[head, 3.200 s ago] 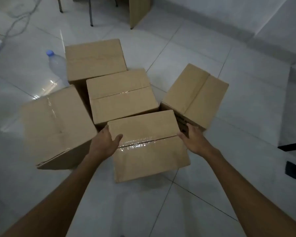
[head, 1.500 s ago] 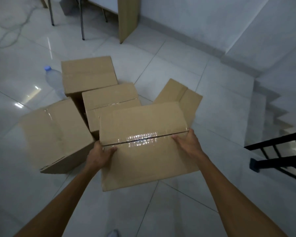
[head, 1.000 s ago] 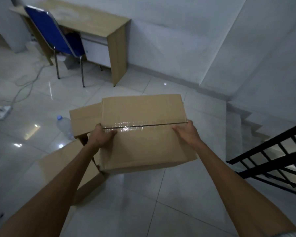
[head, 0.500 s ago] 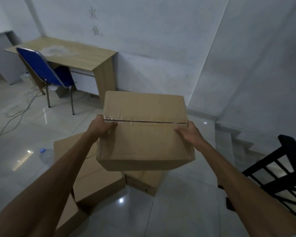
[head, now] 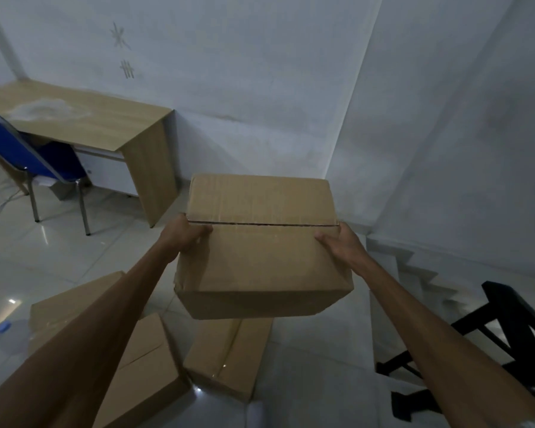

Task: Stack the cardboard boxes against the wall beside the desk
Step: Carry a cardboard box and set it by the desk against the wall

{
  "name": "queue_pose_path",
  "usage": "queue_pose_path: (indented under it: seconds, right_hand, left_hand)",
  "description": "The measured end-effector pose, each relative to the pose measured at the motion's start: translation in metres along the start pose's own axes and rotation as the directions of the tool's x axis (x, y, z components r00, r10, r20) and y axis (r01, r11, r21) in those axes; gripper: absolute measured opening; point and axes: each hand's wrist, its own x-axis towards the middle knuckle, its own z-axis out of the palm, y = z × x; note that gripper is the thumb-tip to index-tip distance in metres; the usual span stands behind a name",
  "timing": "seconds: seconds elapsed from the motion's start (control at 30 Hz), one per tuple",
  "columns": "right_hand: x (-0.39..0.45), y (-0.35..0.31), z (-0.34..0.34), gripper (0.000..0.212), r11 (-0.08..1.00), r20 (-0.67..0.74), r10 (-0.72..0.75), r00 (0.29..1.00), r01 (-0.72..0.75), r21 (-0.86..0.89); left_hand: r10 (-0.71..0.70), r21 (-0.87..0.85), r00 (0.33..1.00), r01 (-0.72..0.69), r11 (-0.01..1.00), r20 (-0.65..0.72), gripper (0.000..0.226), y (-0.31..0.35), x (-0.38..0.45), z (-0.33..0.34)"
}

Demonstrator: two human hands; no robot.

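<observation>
1. The carried box point(head: 264, 245) hangs in the air in front of the person, above the floor boxes point(head: 229, 356) and short of the wall point(head: 244, 97).
2. The left hand point(head: 184, 234) grips its left side and the right hand point(head: 340, 244) its right, thumbs on top, the other fingers hidden.
3. Progress looks early: no box stands against the wall beside the desk point(head: 84, 122), and at least 3 lie on the floor.
4. Glossy tiled floor point(head: 59, 251), blue chair point(head: 28, 156), water bottle point(head: 8, 335), black stair railing point(head: 491, 344) at right.
</observation>
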Motion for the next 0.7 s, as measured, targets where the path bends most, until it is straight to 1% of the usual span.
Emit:
queue_pose_path:
  seconds: [0.1, 0.17, 0.3, 0.47, 0.53, 0.57, 0.63, 0.7]
  right_hand:
    - [0.050, -0.004, -0.006, 0.071, 1.000, -0.022, 0.007, 1.000, -0.007, 0.031]
    - [0.080, -0.010, -0.009, 0.073, 0.999, -0.033, 0.005, 0.999, -0.003, 0.042]
    - [0.143, -0.024, -0.016, 0.077, 0.998, -0.059, -0.002, 0.998, 0.005, 0.057]
    - [0.217, -0.038, -0.026, 0.074, 0.998, -0.089, -0.019, 0.996, 0.025, 0.056]
    - [0.248, -0.041, -0.031, 0.072, 0.998, -0.091, -0.019, 0.996, 0.024, 0.057]
    - [0.265, -0.041, -0.034, 0.071, 0.998, -0.091, -0.019, 0.996, 0.024, 0.055]
    - [0.299, -0.042, -0.038, 0.072, 0.998, -0.090, -0.026, 0.996, 0.031, 0.049]
    - [0.337, -0.043, -0.042, 0.078, 0.998, -0.086, -0.036, 0.996, 0.040, 0.044]
  left_hand:
    - [0.007, -0.013, 0.999, -0.006, 1.000, 0.036, 0.059, 0.013, 0.048, 0.014]
    - [0.018, -0.016, 0.999, -0.017, 1.000, 0.034, 0.063, 0.022, 0.077, 0.023]
    - [0.033, -0.002, 0.999, -0.032, 0.999, 0.024, 0.055, 0.051, 0.126, 0.039]
    - [0.018, 0.000, 0.999, -0.018, 1.000, 0.043, 0.074, 0.071, 0.198, 0.048]
    - [0.004, -0.014, 0.999, -0.003, 1.000, 0.052, 0.086, 0.082, 0.227, 0.053]
    - [0.004, -0.019, 0.999, -0.003, 1.000, 0.052, 0.088, 0.087, 0.241, 0.058]
    - [0.013, -0.028, 0.999, -0.011, 1.000, 0.051, 0.077, 0.101, 0.266, 0.067]
    - [-0.001, -0.027, 0.999, 0.002, 1.000, 0.036, 0.073, 0.112, 0.294, 0.077]
